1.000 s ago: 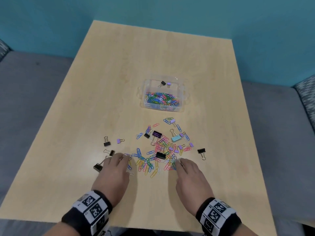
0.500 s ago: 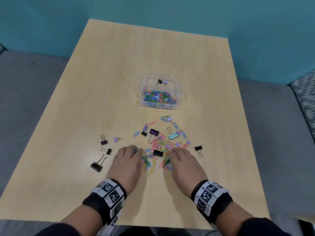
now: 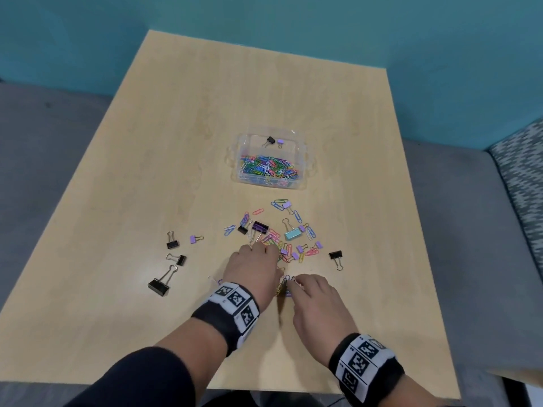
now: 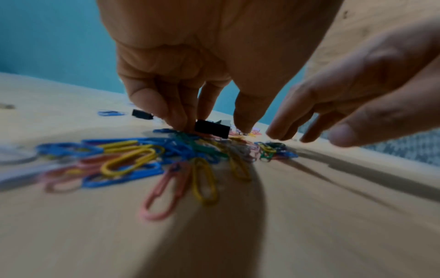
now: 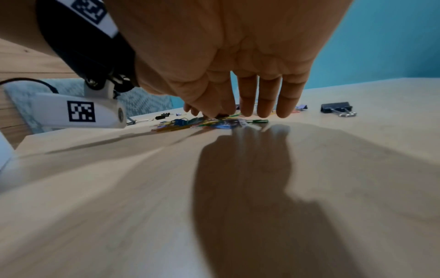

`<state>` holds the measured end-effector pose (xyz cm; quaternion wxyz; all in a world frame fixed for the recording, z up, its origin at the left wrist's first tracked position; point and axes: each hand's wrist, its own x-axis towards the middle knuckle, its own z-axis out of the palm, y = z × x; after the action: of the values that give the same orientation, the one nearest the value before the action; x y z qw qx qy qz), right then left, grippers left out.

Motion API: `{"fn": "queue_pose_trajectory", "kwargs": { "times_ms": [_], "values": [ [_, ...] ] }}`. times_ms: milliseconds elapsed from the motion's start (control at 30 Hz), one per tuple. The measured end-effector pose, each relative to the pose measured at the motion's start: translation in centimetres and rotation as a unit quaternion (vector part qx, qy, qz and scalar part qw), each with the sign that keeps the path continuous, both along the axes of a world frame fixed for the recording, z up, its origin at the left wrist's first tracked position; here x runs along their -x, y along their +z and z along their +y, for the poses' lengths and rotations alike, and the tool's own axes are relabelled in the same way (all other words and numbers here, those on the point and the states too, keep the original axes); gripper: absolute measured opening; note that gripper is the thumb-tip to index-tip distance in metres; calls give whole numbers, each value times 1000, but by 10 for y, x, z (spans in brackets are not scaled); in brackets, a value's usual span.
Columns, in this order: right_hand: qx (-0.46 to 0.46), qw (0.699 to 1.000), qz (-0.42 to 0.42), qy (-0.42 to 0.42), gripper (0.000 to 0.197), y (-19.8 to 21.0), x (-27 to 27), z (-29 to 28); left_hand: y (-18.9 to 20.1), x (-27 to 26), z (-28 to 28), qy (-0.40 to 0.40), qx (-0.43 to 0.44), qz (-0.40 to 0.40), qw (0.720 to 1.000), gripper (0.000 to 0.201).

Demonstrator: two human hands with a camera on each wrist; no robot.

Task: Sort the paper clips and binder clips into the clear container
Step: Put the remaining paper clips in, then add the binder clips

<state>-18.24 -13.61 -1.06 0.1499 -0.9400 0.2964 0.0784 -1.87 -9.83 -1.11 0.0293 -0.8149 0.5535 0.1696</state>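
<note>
The clear container point(image 3: 239, 160) sits mid-table; its near compartment is full of coloured paper clips point(image 3: 269, 168) and two small binder clips point(image 3: 274, 140) lie in the far one. A loose pile of paper clips point(image 3: 286, 251) spreads in front of it. My left hand point(image 3: 264, 251) is over the pile's centre. Its fingers point(image 4: 176, 116) and thumb point(image 4: 245, 116) curl down on either side of a black binder clip point(image 4: 212, 128). My right hand point(image 3: 293, 282) is just right of it, with straight fingers point(image 5: 259, 105) touching clips at the pile's near edge.
Black binder clips point(image 3: 160, 282) and a small purple one point(image 3: 195, 238) lie scattered to the left. Another black clip point(image 3: 336, 257) lies to the right. A teal clip point(image 3: 292, 234) and a dark purple clip point(image 3: 260, 227) lie beyond my hands. Grey seating surrounds the table point(image 3: 176, 142).
The hands were flanking the pile. My left hand has moved right and forward over its centre onto the black binder clip. My right hand has closed in beside it.
</note>
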Motion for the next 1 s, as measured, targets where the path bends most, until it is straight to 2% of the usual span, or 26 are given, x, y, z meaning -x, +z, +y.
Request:
{"fn": "queue_pose_trajectory", "kwargs": {
  "times_ms": [100, 200, 267, 333, 433, 500, 600, 633, 667, 700, 767, 800, 867, 1000],
  "values": [
    [14, 1000, -8, -26, 41, 2, 3, -5, -3, 6, -6, -4, -20, -37, 999, 27],
    [25, 999, -8, -47, 36, 1, 0, -15, 0, 6, -5, -2, -11, -28, 1000, 26],
    [28, 998, -11, -53, 32, 1, -4, -23, 4, 3, -2, 25, 27, 21, 999, 26],
    [35, 998, -13, -54, 29, 0, -7, -29, 11, -2, 5, 90, 90, 121, 985, 23],
    [32, 998, -7, -47, 29, -4, -11, -32, 17, -11, 19, 209, 137, 278, 927, 18],
    [29, 999, -1, -35, 29, -7, -12, -29, 17, -19, 27, 271, 148, 368, 877, 15],
    [29, 999, 6, -13, 40, -10, -11, -23, 18, -32, 38, 347, 157, 490, 785, 5],
    [30, 999, 5, -9, 45, -11, -12, -21, 18, -37, 41, 361, 160, 501, 770, 4],
    [34, 999, 1, -7, 50, -11, -12, -20, 16, -42, 46, 368, 167, 481, 778, 4],
    [40, 999, -5, -4, 54, -12, -14, -20, 14, -50, 51, 363, 170, 423, 813, 3],
    [60, 998, -15, -4, 57, -13, -20, -24, 9, -64, 62, 328, 135, 252, 900, 6],
    [72, 997, -18, -9, 54, -14, -24, -28, 8, -71, 67, 307, 113, 179, 928, 9],
    [89, 996, -9, -20, 47, -14, -32, -36, 4, -81, 77, 274, 74, 99, 954, 14],
    [112, 993, 31, -4, 33, -13, -46, -50, -4, -87, 88, 217, 67, 18, 974, 15]
  ]
}}
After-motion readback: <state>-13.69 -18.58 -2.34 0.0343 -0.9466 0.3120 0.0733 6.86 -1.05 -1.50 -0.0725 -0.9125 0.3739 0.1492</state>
